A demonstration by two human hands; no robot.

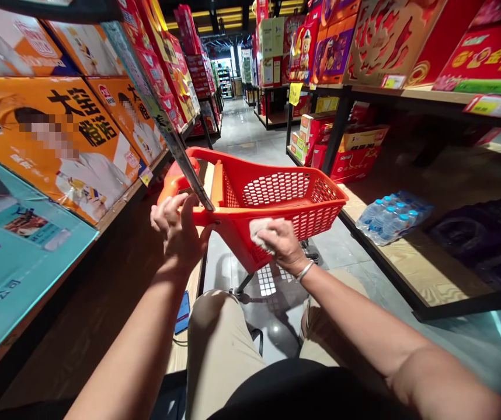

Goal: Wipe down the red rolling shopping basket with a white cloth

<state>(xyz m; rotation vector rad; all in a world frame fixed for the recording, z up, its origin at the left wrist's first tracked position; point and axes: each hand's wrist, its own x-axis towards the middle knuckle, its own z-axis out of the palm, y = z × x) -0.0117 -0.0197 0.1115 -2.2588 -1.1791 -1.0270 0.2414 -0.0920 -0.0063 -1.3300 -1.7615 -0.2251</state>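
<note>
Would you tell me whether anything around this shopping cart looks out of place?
A phone lies on the low wooden shelf beside the person's left leg, which looks odd among store goods. The shopping cart shows no obvious damage.

There is 1 view, the head camera, worn on the person's head; it looks forward and down, close above the forearms, over the red cart (277,219) and along the aisle (244,125).

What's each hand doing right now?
Left hand: on the red cart's rim, fingers loosely bent; whether it grips can't be told.
Right hand: closed on a pale cloth against the cart's side.
</note>
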